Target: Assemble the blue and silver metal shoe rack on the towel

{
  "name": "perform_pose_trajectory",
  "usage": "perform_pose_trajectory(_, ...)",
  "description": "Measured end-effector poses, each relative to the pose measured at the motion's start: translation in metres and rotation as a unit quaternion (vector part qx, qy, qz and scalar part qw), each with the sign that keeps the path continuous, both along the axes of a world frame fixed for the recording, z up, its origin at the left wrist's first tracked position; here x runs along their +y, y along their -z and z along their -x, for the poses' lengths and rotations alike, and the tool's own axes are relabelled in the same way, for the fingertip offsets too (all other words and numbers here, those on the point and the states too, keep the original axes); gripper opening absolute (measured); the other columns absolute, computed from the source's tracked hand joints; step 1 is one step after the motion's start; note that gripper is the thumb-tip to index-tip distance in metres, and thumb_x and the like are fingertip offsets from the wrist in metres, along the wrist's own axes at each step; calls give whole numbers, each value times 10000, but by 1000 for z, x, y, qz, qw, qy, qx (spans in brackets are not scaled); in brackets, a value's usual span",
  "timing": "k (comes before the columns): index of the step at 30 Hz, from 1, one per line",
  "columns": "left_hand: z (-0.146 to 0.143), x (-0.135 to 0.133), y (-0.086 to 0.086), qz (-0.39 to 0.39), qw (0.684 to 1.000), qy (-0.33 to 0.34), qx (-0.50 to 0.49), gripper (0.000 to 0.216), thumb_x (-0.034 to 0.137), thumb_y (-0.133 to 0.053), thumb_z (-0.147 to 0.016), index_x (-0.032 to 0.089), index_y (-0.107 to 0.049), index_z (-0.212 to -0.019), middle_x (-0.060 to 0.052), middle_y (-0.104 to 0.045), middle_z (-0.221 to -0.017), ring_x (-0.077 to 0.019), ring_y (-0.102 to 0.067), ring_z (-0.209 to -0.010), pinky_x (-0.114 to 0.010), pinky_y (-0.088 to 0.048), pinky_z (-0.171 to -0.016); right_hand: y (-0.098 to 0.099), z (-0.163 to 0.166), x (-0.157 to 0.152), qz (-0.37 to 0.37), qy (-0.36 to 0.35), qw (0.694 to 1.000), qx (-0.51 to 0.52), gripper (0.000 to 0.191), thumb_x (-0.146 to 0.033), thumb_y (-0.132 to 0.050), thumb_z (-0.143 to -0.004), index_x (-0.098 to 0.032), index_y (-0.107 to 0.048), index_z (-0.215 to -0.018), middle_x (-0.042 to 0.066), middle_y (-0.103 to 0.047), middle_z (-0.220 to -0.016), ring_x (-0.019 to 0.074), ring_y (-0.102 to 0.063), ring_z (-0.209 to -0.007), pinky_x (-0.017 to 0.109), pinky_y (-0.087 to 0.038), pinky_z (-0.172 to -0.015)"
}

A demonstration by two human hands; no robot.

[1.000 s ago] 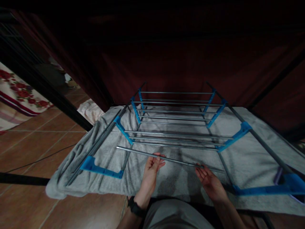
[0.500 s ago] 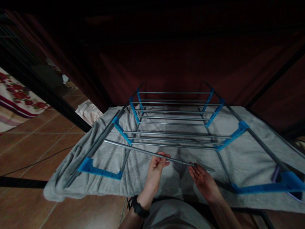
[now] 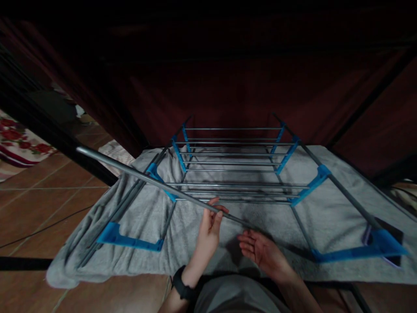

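Note:
My left hand (image 3: 209,229) is closed on a loose grey metal rod (image 3: 140,176), gripping it near its near end. The rod slants up and away to the left, its far tip above the floor tiles. Just to the right, my right hand (image 3: 260,250) lies palm up with fingers spread, holding nothing, close under the rod's lower end. In front of both hands a rack of grey rods and blue plastic connectors (image 3: 236,167) lies flat on a grey towel (image 3: 332,217). A black watch sits on my left wrist.
Dark red fabric (image 3: 228,91) hangs behind the rack. Brown floor tiles (image 3: 39,204) with a thin black cable spread to the left, with a flowered cloth (image 3: 19,143) at the far left. Blue corner pieces (image 3: 125,237) lie at the towel's near left and near right (image 3: 374,245).
The rod swung from nearly level across both hands to slanting up to the left. My right hand let go of it and dropped palm up; my left hand kept its grip.

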State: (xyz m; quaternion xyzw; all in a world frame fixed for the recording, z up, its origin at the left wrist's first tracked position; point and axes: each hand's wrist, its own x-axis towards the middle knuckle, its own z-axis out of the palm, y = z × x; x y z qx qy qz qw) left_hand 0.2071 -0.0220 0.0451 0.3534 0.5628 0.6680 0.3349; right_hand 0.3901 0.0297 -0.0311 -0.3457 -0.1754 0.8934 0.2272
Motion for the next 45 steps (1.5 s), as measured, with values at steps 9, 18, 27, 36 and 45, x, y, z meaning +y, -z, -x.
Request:
perform_pose_trajectory(9,38,-19,-54,-6,952,-84,296,323,328,-504,-935,226,-549,-1238,-76,-630,-1112,-202,-597,-991,-321,-438,-907,8,-7,10,-42,70,997,-16,179,-286,-672,-782,-210,-688,-943,73,-715,-960,165,-658,-844,287,-525,-758)
perform_pose_trajectory(18,42,-13,-25,43,863,6,503,344,189,-392,-952,248,-582,-1233,-68,-649,-1010,-224,-593,-972,-363,-455,-868,17,-14,14,-39,101,994,-23,213,-272,-693,-755,-203,-680,-956,72,-712,-961,159,-659,-850,276,-526,-773)
perform_pose_trajectory(27,32,-11,29,154,776,95,604,570,4,-347,-827,243,-551,-1302,-70,-633,-1075,-225,-557,-993,-414,-417,-946,10,-13,16,-70,121,988,-65,306,-309,-730,-722,-218,-665,-1007,72,-702,-1084,190,-655,-952,326,-504,-849)
perform_pose_trajectory(36,30,-9,51,171,748,129,628,550,16,-303,-848,236,-582,-1268,-65,-648,-1089,-227,-572,-995,-405,-408,-952,1,-12,20,-92,161,982,-31,366,-307,-767,-692,-225,-667,-1035,48,-709,-972,234,-645,-1026,408,-455,-972)
perform_pose_trajectory(45,47,-11,77,184,736,122,640,526,29,-326,-845,246,-610,-1231,-66,-682,-1094,-221,-612,-1003,-392,-420,-941,24,-14,26,-81,219,971,-52,308,-343,-807,-659,-195,-687,-900,45,-699,-875,220,-658,-943,391,-483,-915)
